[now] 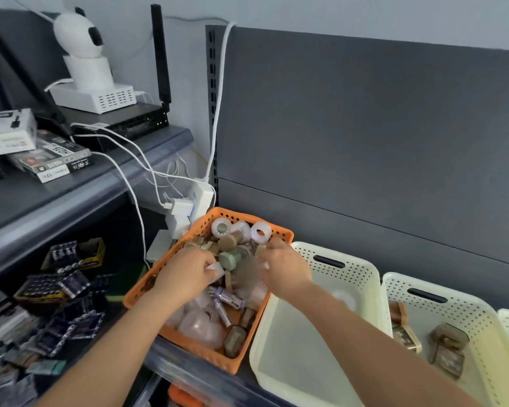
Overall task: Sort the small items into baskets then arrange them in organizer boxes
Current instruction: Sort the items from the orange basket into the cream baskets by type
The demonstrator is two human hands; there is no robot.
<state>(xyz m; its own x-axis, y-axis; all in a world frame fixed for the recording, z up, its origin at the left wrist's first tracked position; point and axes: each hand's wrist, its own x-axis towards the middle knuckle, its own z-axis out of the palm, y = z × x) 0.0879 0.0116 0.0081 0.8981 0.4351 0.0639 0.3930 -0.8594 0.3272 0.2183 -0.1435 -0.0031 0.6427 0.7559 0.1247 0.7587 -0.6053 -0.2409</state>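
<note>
Orange basket (pixel 265 226) is mostly full, cream baskets (pixel 362 277) hold little; left grip (pixel 185 274) pinches a white bit (pixel 216 269), right grip (pixel 287 270) too blurry to tell.

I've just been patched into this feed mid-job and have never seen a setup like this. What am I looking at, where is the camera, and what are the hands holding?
There is no machine here. These are a person's two bare hands, filmed by one wide-angle camera worn on the head, which looks forward and down.

Both arms reach into an orange basket full of mixed small items, among them white rolls and batteries.

The left hand pinches a small white piece. The right hand is down in the pile and blurred, so I cannot tell whether it holds anything.

To the right stand a first cream basket and then a second cream basket, which holds several brown tins.
</note>
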